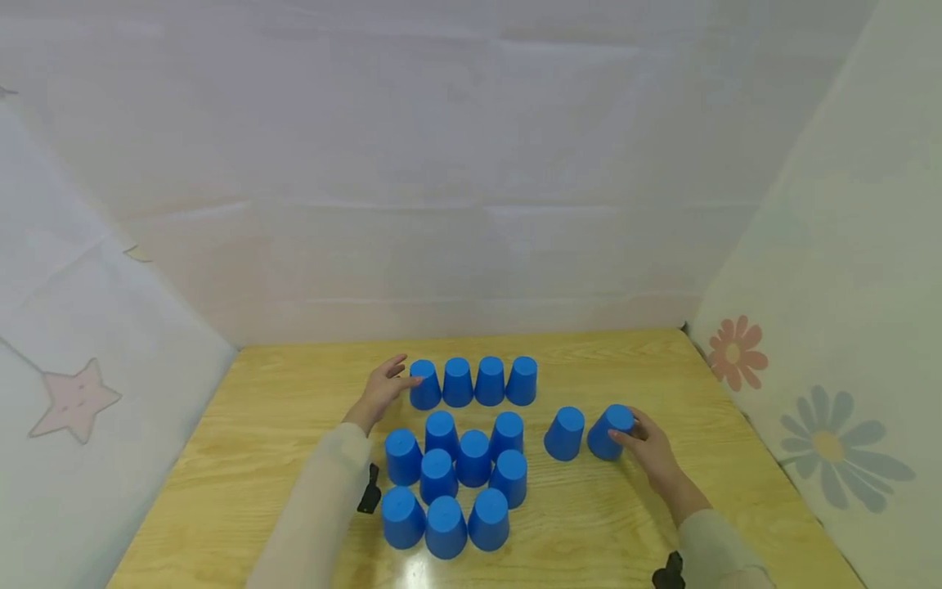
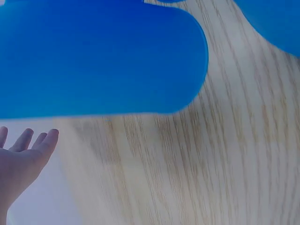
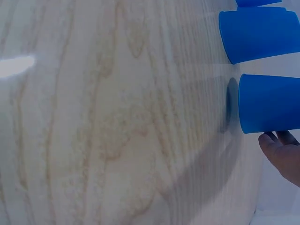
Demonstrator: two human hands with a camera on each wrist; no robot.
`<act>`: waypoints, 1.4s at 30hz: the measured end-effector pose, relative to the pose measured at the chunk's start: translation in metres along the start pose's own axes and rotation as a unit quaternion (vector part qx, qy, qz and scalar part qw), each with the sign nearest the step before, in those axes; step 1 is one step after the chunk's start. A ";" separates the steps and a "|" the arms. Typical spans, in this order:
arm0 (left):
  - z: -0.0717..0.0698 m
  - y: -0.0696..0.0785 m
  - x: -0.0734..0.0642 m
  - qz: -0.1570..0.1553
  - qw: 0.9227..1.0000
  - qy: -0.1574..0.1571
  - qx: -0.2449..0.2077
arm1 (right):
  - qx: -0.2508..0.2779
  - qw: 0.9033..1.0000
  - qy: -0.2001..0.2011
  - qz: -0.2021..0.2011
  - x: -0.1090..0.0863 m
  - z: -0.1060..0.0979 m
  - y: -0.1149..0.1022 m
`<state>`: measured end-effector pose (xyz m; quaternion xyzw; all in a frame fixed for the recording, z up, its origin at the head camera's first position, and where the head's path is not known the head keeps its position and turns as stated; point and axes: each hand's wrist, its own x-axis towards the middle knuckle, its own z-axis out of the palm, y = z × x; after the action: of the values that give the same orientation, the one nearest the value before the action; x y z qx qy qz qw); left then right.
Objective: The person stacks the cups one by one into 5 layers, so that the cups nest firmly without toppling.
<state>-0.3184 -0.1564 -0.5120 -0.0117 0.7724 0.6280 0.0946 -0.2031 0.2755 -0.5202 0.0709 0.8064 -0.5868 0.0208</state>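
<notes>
Blue plastic cups stand upside down on the table, closed ends up. In the head view my right hand [image 1: 651,448] grips a blue cup [image 1: 605,433] at the right end, thumb in front and fingers behind. That cup [image 3: 269,104] looks slightly lifted in the right wrist view, with a shadow beneath its rim. Just left of it stands another cup [image 1: 564,434]. My left hand [image 1: 383,391] is beside the leftmost cup [image 1: 424,388] of the back row, fingers extended and thumb across its front edge; whether the thumb touches cannot be told. The left wrist view shows these fingers [image 2: 46,143] spread.
Three more cups continue the back row, up to its right end cup [image 1: 522,381]. Closer in, several cups form a staggered cluster around a middle cup [image 1: 473,458], with three along the front, including a cup [image 1: 446,528]. White printed cloth [image 1: 471,204] surrounds the wooden table [image 1: 280,409].
</notes>
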 end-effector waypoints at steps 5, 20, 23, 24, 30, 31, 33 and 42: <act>-0.012 0.000 -0.008 -0.006 1.000 0.003 0.006 | -0.004 1.000 -0.013 0.001 0.003 -0.004 -0.008; -0.042 0.018 -0.041 0.026 0.999 -0.009 -0.027 | -0.012 0.999 -0.027 -0.027 0.020 -0.009 -0.030; -0.049 0.020 -0.049 0.039 0.999 -0.018 -0.033 | -0.011 0.999 -0.031 -0.038 0.022 -0.009 -0.032; -0.051 0.021 -0.052 0.042 0.998 -0.020 -0.034 | -0.011 0.999 -0.032 -0.042 0.023 -0.009 -0.033; -0.058 0.025 -0.071 0.067 0.997 -0.021 -0.027 | -0.023 0.997 -0.039 -0.064 0.032 -0.008 -0.040; -0.059 0.025 -0.074 0.071 0.997 -0.020 -0.027 | -0.024 0.997 -0.039 -0.065 0.034 -0.008 -0.042; -0.059 0.025 -0.079 0.076 0.997 -0.019 -0.028 | -0.026 0.997 -0.040 -0.066 0.037 -0.008 -0.044; -0.058 0.018 -0.103 0.086 0.996 -0.003 0.002 | -0.017 0.997 -0.044 -0.053 0.046 -0.003 -0.044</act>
<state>-0.2276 -0.2191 -0.4666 0.0574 0.7715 0.6322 0.0427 -0.2550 0.2692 -0.4829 0.0013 0.8171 -0.5759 0.0263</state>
